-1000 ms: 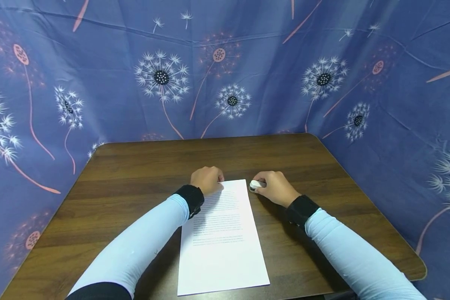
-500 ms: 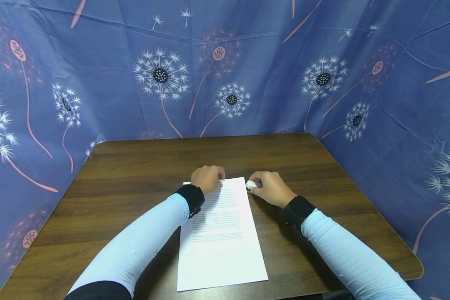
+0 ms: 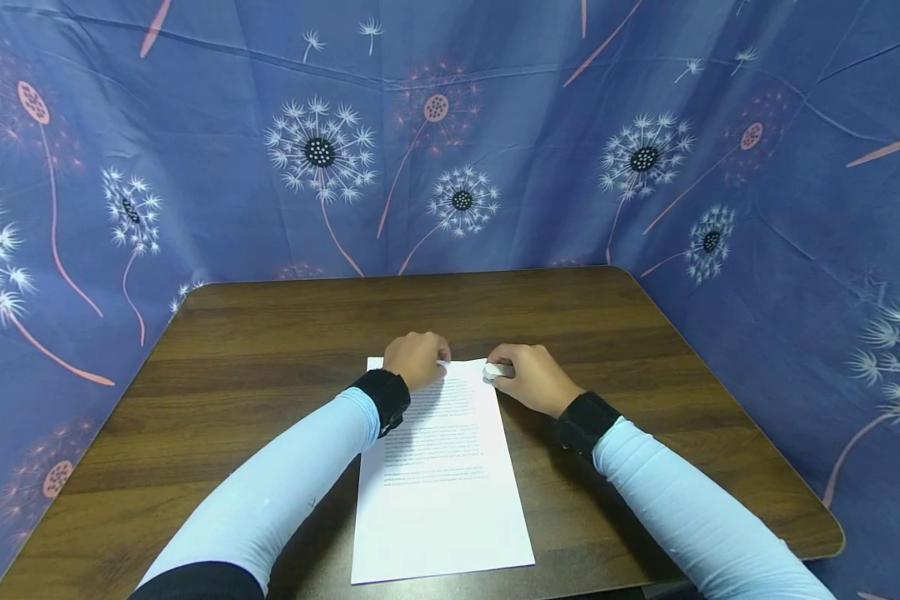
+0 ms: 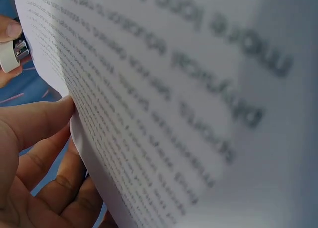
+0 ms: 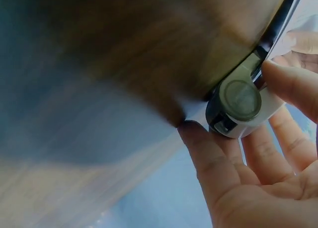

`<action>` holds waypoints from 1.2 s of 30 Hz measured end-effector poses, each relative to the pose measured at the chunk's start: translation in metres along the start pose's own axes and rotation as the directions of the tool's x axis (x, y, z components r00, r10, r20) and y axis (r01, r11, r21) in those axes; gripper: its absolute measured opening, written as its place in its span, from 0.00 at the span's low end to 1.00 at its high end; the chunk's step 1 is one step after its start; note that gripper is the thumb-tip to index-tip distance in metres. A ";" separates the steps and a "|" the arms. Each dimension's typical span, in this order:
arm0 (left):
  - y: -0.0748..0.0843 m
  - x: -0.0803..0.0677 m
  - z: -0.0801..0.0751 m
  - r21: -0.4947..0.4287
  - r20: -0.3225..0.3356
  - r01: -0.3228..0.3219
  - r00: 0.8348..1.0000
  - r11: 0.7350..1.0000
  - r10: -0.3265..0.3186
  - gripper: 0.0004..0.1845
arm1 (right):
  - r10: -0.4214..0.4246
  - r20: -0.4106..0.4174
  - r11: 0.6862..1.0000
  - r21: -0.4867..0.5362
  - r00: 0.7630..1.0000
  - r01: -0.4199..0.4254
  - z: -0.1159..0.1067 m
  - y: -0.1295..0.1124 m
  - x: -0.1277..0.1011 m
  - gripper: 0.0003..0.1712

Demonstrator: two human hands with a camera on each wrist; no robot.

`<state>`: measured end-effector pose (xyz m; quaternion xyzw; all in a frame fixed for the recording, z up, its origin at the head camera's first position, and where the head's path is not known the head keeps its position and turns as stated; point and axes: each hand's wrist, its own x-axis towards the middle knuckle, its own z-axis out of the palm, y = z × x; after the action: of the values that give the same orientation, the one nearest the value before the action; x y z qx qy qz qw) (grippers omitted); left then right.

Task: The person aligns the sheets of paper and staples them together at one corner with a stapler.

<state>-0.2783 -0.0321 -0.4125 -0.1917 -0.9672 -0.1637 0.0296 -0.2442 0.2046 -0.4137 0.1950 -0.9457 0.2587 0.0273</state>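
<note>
Printed paper sheets [image 3: 450, 525] lie in front of me, their far edge raised under my hands. My left hand [image 3: 412, 360] pinches that far edge, with the thumb [image 4: 42, 119] on the printed face and the other fingers behind. A small white stapler [image 3: 497, 371] with a black base is gripped in my right hand [image 3: 537, 380]. In the head view it overlaps the far right corner of the paper. The right wrist view shows the stapler's rounded end [image 5: 240, 100] between thumb and fingers; in the left wrist view the stapler [image 4: 10, 56] appears beyond the paper.
Under everything is a brown wooden table [image 3: 270, 333] with rounded corners. A blue curtain [image 3: 540, 192] with dandelion prints hangs behind the table and along its sides.
My right hand has moved left with the stapler, from beside the paper to over its far right corner. The left hand keeps its pinch on the far edge.
</note>
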 end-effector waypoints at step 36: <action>0.010 0.003 -0.002 0.007 0.010 0.153 0.988 0.988 -0.153 0.03 | 0.326 0.078 0.920 -0.256 0.942 -0.297 0.015 -0.008 0.051 0.49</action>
<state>-0.2774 -0.0225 -0.4065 -0.1179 -0.9797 -0.1616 0.0126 -0.2879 0.1728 -0.4148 0.0523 -0.9889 0.1311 -0.0472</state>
